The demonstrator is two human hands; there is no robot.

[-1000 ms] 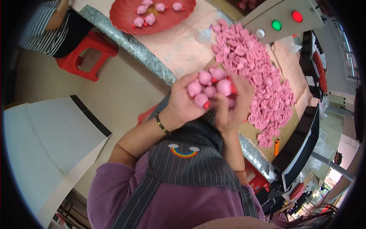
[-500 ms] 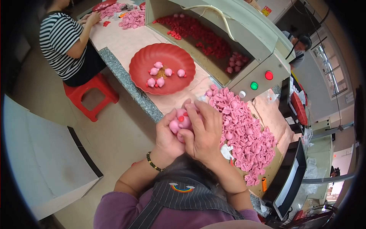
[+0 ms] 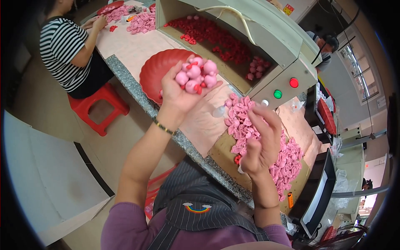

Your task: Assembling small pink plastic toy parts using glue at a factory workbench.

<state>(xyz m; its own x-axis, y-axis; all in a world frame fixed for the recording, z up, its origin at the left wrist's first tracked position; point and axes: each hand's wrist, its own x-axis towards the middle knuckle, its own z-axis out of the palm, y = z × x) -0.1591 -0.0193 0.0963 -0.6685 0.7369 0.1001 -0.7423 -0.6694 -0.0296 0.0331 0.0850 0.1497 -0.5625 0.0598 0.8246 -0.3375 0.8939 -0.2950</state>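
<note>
While I watch from afar, the left hand (image 3: 177, 91) sits just above the middle of the frame, palm up, spread beneath a heap of pink balls with red tips (image 3: 196, 76), cradling rather than clamping them. In this view they overlap the right side of a red bowl (image 3: 152, 68); I cannot tell whether the palm is over it or short of it. The right hand (image 3: 264, 139), right of centre, has thumb and fingers apart, half curled, with nothing I can see between them, in front of a pile of pink curled pieces (image 3: 289, 164).

My worry is the heap: round things stacked on a bare palm could roll off at a tilt or jolt, onto the pink sheet (image 3: 202, 135) or past the grey stone edge (image 3: 191, 150). A low swing of the right hand might topple the small clear bottle (image 3: 219, 111) near the centre (it looks light, I judge).

Most left fingers are behind the balls, so I cannot count these. Much of the bowl's inside is covered too. The co-worker (image 3: 66, 54) at upper left has the head cut off by the frame.
</note>
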